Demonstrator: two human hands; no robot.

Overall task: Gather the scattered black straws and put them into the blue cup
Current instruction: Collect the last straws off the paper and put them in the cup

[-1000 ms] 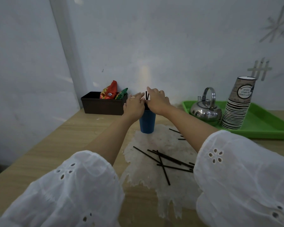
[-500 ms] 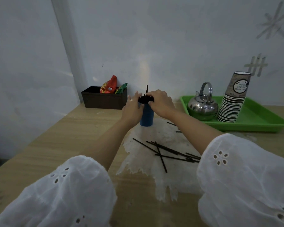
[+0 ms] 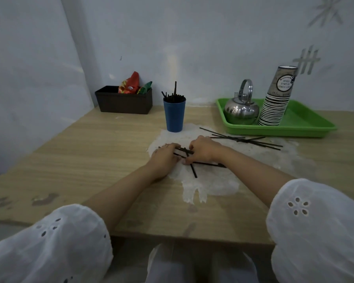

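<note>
The blue cup is standing upright on the worktop, at the far edge of a whitish patch, and a bundle of black straws is already sticking up out of it. In front of the cup, nearer the person, both hands are working on a small pile of straws that is lying flat on the patch. The left hand is curling its fingers over one end of the pile, its grip closing around the straws. The right hand is meeting it from the other side, its grip likewise pinching the same straws (one short piece is poking out toward the person, below the knuckles). To the right of the cup, a second scatter of straws is lying crossed on the worktop, untouched by either hand. Farther right of the cup, a green tray is carrying a steel kettle and a tall stack of paper cups. To the left of the cup and slightly behind it, a dark box is holding bright snack packets against the wall.
</note>
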